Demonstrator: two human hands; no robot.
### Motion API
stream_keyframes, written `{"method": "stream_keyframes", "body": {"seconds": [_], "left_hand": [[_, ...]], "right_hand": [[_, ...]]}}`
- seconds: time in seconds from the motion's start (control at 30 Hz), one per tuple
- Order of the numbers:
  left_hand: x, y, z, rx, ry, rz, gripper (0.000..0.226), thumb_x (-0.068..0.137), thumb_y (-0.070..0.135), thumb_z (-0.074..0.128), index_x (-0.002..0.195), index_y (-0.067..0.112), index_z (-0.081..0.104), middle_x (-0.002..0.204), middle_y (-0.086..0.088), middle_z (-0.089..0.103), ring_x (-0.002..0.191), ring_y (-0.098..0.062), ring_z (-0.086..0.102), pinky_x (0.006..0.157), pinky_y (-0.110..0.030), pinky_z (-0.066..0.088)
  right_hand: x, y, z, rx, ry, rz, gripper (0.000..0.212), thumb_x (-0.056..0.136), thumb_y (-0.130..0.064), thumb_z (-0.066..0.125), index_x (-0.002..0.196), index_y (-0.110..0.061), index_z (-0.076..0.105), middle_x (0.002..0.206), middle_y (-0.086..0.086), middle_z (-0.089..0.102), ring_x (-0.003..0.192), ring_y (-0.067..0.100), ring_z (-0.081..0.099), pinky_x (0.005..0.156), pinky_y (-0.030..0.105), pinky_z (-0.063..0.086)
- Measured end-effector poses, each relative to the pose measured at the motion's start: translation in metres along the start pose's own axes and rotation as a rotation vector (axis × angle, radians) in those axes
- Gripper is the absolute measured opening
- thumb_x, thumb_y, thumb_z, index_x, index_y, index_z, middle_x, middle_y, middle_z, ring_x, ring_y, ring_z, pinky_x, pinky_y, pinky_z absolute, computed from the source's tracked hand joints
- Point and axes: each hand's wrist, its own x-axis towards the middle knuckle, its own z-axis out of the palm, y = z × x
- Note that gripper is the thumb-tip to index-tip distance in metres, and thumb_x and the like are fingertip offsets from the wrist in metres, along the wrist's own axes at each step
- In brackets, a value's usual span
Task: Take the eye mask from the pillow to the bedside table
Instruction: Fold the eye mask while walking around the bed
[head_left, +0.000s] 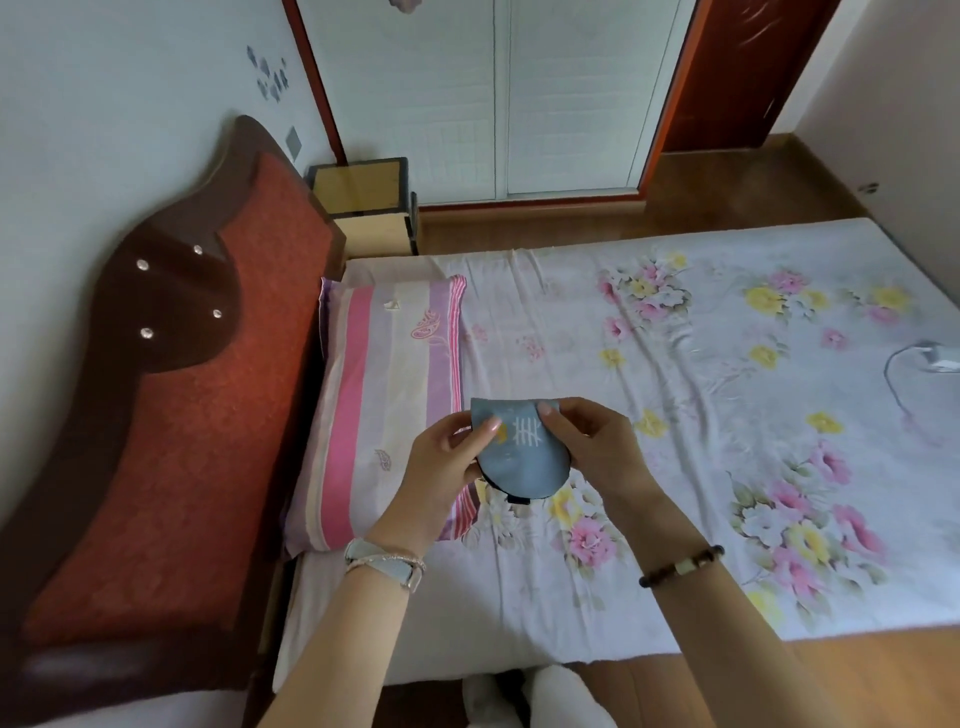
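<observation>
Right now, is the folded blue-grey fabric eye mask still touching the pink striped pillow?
Apart. The head view shows the eye mask lifted and pinched between the left hand and right hand, beside the pillow.

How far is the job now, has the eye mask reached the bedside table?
Done: the eye mask is off the pillow. In hand: the left hand and right hand hold it folded above the bed. Left: carrying it to the bedside table beyond the bed's far side and setting it down.
</observation>
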Motion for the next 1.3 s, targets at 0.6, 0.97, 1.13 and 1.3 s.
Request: {"method": "stream_keyframes", "body": {"seconds": [0.6,0.97,1.13,1.3], "left_hand": [[-0.007,-0.048,0.257,0.099,-0.48,-0.167,0.031,0.09,0.018,0.068,0.12,0.01,0.068,0.11,-0.013,0.076,0.1,-0.028,0.074,0.075,-0.033,0.059],[-0.057,-0.119,0.46,0.197,-0.759,-0.229,0.024,0.093,0.016,0.065,0.116,0.017,0.07,0.11,-0.01,0.077,0.097,-0.024,0.073,0.077,-0.032,0.059],[-0.077,-0.149,0.531,0.259,-0.891,-0.26,0.026,0.094,0.014,0.064,0.119,0.016,0.069,0.113,-0.009,0.075,0.1,-0.026,0.073,0.087,-0.041,0.059],[-0.091,-0.175,0.599,0.328,-1.051,-0.277,0.026,0.093,0.015,0.064,0.118,0.016,0.069,0.115,-0.009,0.074,0.102,-0.028,0.072,0.083,-0.038,0.059]], "right_hand": [[-0.087,0.019,-0.262,0.298,0.397,0.041,0.021,0.094,-0.014,0.063,0.113,-0.006,0.069,0.097,0.01,0.076,0.087,0.021,0.073,0.076,0.029,0.061],[-0.181,0.036,-0.449,0.328,0.641,0.015,0.016,0.094,-0.011,0.063,0.109,-0.013,0.07,0.095,0.005,0.077,0.084,0.013,0.074,0.072,0.025,0.061],[-0.219,0.052,-0.506,0.358,0.812,0.017,0.015,0.091,-0.012,0.067,0.105,-0.019,0.071,0.088,-0.001,0.08,0.082,0.01,0.075,0.069,0.022,0.06],[-0.251,0.066,-0.552,0.388,0.977,0.022,0.017,0.091,-0.014,0.068,0.107,-0.019,0.072,0.092,-0.002,0.08,0.089,0.014,0.076,0.077,0.031,0.063]]}}
